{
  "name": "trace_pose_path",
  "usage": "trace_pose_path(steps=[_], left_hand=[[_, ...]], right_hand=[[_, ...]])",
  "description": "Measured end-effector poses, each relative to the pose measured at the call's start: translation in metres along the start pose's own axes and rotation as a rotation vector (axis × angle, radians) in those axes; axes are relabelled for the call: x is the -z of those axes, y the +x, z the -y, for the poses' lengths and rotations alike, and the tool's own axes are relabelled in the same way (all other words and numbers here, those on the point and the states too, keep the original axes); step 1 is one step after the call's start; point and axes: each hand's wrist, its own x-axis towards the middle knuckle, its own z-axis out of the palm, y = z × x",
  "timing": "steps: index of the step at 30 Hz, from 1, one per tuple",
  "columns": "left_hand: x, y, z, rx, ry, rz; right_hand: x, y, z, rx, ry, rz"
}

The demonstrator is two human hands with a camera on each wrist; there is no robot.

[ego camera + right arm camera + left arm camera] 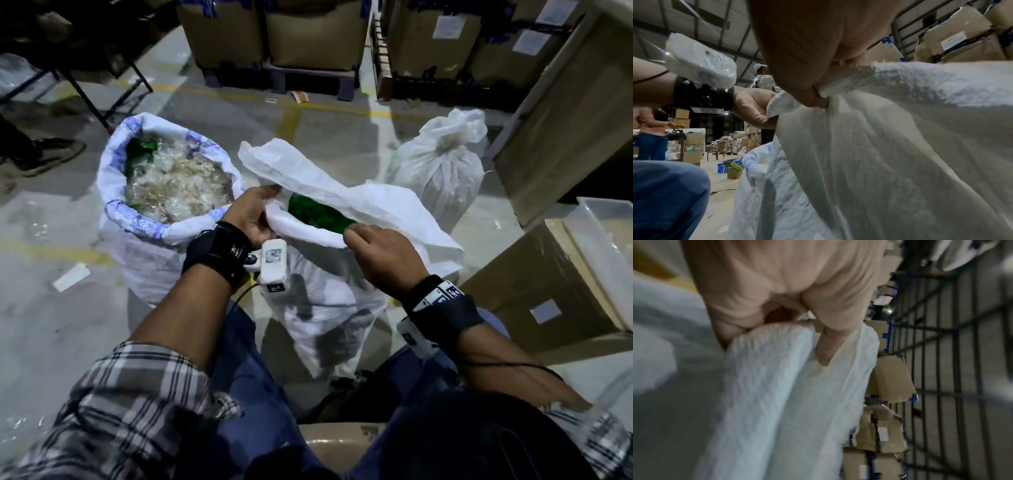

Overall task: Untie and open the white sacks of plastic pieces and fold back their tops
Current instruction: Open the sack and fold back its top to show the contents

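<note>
A white woven sack (pixel 329 308) stands on the floor in front of me, its mouth pulled apart so green plastic pieces (pixel 318 214) show inside. My left hand (pixel 255 216) grips the near-left rim of the mouth, thumb and fingers pinching the fabric (pixel 777 386). My right hand (pixel 376 250) pinches the near rim further right, the cloth bunched in its fingers (pixel 879 129). To the left stands an open sack (pixel 161 202) with its top folded back, full of clear and green plastic pieces. At the back right a third sack (pixel 442 168) is still tied at the neck.
Cardboard boxes (pixel 561 301) crowd my right side, a tall one (pixel 575 113) behind them. Palletised cartons (pixel 274 37) line the back. A black table frame (pixel 102 85) and someone's shoe (pixel 51 154) are at the left. Paper scraps (pixel 72 277) lie on the concrete floor.
</note>
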Motion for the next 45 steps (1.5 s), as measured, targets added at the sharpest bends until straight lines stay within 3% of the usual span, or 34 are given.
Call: trace_pose_path(steps=[3, 5, 8, 12, 17, 20, 24, 27, 29, 31, 34, 37, 38, 40, 41, 43, 45], left_hand=[[0.013, 0.005, -0.005, -0.008, 0.437, -0.220], [0.017, 0.009, -0.007, -0.110, 0.693, -0.390], [0.015, 0.005, -0.006, -0.315, 0.941, -0.428], [0.006, -0.007, 0.003, -0.467, 1.014, -0.321], [-0.013, -0.019, 0.007, -0.482, 0.895, -0.085], [-0.007, -0.024, 0.004, -0.474, 0.929, 0.011], [0.017, -0.029, -0.007, -0.438, 0.905, 0.059], [0.037, -0.035, -0.018, -0.429, 0.907, 0.058], [0.049, -0.040, -0.027, -0.403, 0.859, 0.060], [0.055, -0.044, -0.032, -0.359, 0.831, 0.075], [0.046, -0.041, -0.030, -0.272, 0.737, -0.014], [0.033, -0.034, -0.023, -0.270, 0.648, -0.195], [0.029, -0.033, -0.020, -0.271, 0.650, -0.226], [0.024, -0.031, -0.015, -0.271, 0.667, -0.233], [0.023, -0.030, -0.014, -0.273, 0.685, -0.217], [0.022, -0.029, -0.012, -0.279, 0.734, -0.181], [0.024, -0.030, -0.016, -0.259, 0.751, -0.206]], right_hand=[[-0.001, -0.004, -0.002, -0.042, 0.014, 0.068], [0.003, -0.005, -0.004, -0.070, 0.070, 0.144], [0.007, -0.003, -0.003, -0.131, 0.214, 0.228], [0.017, 0.024, -0.002, -0.206, 0.300, 0.053], [0.013, 0.068, -0.015, -0.349, 0.243, 0.181], [0.009, 0.081, -0.032, -0.414, 0.243, 0.115], [0.006, 0.081, -0.060, -0.605, 0.431, -0.021], [0.005, 0.076, -0.091, -0.851, 0.538, -0.075], [0.005, 0.068, -0.113, -1.008, 0.568, -0.084], [0.003, 0.060, -0.124, -1.059, 0.513, -0.023], [0.002, 0.059, -0.106, -0.965, 0.383, -0.044], [0.006, 0.069, -0.062, -0.643, 0.103, -0.325], [0.007, 0.072, -0.045, -0.497, 0.066, -0.357], [0.002, 0.077, -0.017, -0.284, 0.053, -0.246], [-0.001, 0.080, -0.008, -0.253, 0.032, -0.142], [-0.008, 0.085, -0.005, -0.257, -0.004, 0.025], [-0.009, 0.088, -0.012, -0.294, 0.153, 0.085]])
